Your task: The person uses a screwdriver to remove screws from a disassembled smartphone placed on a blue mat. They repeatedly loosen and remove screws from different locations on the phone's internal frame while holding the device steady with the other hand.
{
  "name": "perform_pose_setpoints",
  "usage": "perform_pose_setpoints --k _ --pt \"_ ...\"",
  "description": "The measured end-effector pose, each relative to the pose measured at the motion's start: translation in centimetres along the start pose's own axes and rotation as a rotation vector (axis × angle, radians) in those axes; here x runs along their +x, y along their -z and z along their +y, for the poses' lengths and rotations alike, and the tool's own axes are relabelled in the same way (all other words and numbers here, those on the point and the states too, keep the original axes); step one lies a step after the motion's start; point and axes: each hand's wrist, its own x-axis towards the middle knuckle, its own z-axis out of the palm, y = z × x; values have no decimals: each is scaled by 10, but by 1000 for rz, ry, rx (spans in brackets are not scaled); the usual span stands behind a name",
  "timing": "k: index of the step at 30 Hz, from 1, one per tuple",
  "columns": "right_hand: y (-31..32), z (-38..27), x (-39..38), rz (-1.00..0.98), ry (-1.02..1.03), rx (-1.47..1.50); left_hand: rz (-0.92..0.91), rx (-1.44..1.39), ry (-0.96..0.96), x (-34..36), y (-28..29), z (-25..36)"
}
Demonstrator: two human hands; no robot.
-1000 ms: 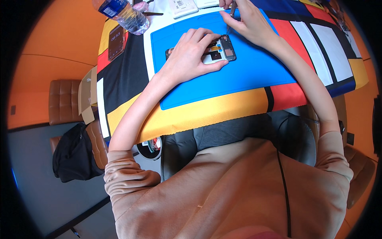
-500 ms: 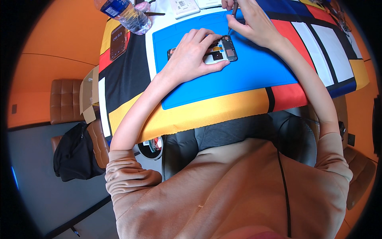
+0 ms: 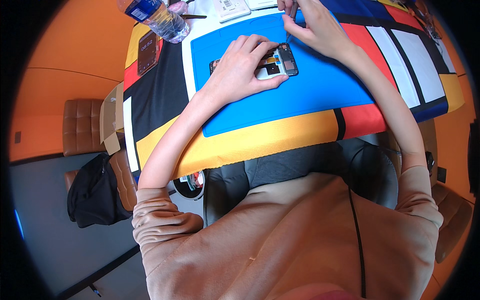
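As the hands (image 3: 242, 67) (image 3: 322, 32) clamp an opened phone (image 3: 289, 65) and a tool (image 3: 293, 10), a bin (image 3: 181, 190) holds colourful items (image 3: 195, 181).

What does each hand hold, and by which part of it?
The left hand holds the opened phone by its long edges; the right hand, a slim tool by its handle.
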Motion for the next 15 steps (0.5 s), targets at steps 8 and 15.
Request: perform_pose_setpoints --k 8,15 --pt "2 -1 1 16 8 -1 -33 45 3 0 6 4" --pt "6 -2 0 -37 -18 39 -26 57 -7 0 6 4"
